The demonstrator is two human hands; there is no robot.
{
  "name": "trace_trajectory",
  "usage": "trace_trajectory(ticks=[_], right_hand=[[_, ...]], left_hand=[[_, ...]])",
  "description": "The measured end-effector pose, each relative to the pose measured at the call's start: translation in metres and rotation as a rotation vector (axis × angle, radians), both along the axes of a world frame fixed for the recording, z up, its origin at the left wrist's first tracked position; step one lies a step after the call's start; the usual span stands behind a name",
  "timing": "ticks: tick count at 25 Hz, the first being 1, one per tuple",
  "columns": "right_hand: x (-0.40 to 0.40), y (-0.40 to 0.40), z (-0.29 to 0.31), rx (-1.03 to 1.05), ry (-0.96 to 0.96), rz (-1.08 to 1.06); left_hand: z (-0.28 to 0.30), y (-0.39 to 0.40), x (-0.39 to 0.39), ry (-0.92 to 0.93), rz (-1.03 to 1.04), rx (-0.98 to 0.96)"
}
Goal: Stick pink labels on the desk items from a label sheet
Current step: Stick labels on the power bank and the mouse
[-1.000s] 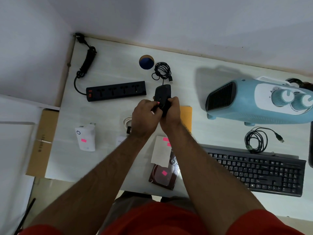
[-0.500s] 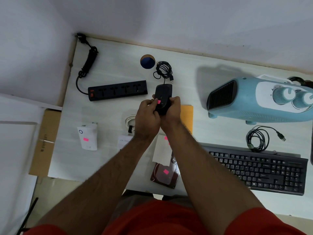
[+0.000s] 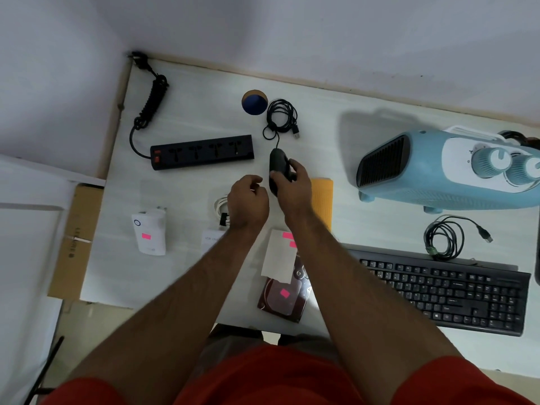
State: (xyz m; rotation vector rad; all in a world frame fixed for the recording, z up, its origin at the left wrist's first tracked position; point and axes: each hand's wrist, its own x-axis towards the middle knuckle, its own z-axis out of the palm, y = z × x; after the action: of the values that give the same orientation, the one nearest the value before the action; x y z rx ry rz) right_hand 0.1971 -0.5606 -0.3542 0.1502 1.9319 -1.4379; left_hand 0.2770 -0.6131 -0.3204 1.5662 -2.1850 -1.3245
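Our right hand (image 3: 292, 185) gripped the black mouse (image 3: 278, 168) at mid-desk, thumb on one flank and fingers on the other, while our left hand (image 3: 247, 200) hung just beside it, loosely curled and holding nothing we could make out. No pink label showed on the mouse's visible back; our fingers may have hidden one. The label sheet (image 3: 277, 258) lay near the front edge of the desk (image 3: 187, 276), part of it over a dark red drive (image 3: 282, 299), with two pink labels (image 3: 287, 235) left at its top corner.

We judged the mouse light, rigid and smooth, a rounded plastic shell best pinched at the sides, with its thin cord (image 3: 280, 118) coiled behind and likely to drag. The sheet looked thin and limp, something to lift by an edge; each label would be small, flimsy and tacky, best peeled by a corner with a fingernail.

A pink label already marked the white plug-in unit (image 3: 150, 233) and another the drive. The power strip (image 3: 201, 152), a long matte black bar, the pale blue heater (image 3: 438, 173) with its ribbed grille and two knobs, the flat black keyboard (image 3: 447, 290) and a second coiled cable (image 3: 445, 236) showed none from this angle. A ribbed yellow pad (image 3: 323, 197) lay beside our right wrist.
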Motion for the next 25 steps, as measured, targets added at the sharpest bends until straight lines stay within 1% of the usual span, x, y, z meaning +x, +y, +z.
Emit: trace_trajectory(ticks=[2, 3, 5, 7, 10, 13, 16, 18, 20, 23, 25], right_hand=[[0.004, 0.006, -0.012, 0.226, 0.243, 0.163], [0.007, 0.006, -0.015, 0.312, 0.325, 0.217], [0.009, 0.003, -0.015, 0.411, 0.431, 0.293], [0.006, -0.001, -0.012, 0.441, 0.471, 0.341], [0.005, 0.006, -0.013, 0.389, 0.449, 0.353], [0.011, 0.016, -0.001, 0.338, 0.430, 0.281], [0.028, 0.035, 0.020, 0.343, 0.439, 0.190], [0.039, 0.053, 0.031, 0.387, 0.385, 0.164], [0.053, 0.080, 0.036, 0.462, 0.317, 0.145], [0.074, 0.114, 0.027, 0.565, 0.242, 0.131], [0.085, 0.123, 0.020, 0.604, 0.190, 0.155]], left_hand=[[-0.007, -0.006, -0.001, -0.009, -0.039, 0.075], [-0.009, -0.009, -0.001, -0.013, -0.072, 0.099], [-0.011, -0.014, -0.003, -0.042, -0.163, 0.111], [-0.010, -0.020, -0.006, -0.085, -0.234, 0.104], [-0.014, -0.028, -0.011, -0.125, -0.256, 0.111], [-0.007, -0.023, -0.012, -0.162, -0.326, 0.076], [0.009, -0.007, 0.001, -0.141, -0.323, 0.004], [0.012, 0.007, 0.016, -0.131, -0.341, -0.019], [0.011, 0.028, 0.035, -0.162, -0.381, -0.011], [0.001, 0.055, 0.058, -0.279, -0.387, 0.068], [-0.007, 0.064, 0.068, -0.339, -0.353, 0.132]])
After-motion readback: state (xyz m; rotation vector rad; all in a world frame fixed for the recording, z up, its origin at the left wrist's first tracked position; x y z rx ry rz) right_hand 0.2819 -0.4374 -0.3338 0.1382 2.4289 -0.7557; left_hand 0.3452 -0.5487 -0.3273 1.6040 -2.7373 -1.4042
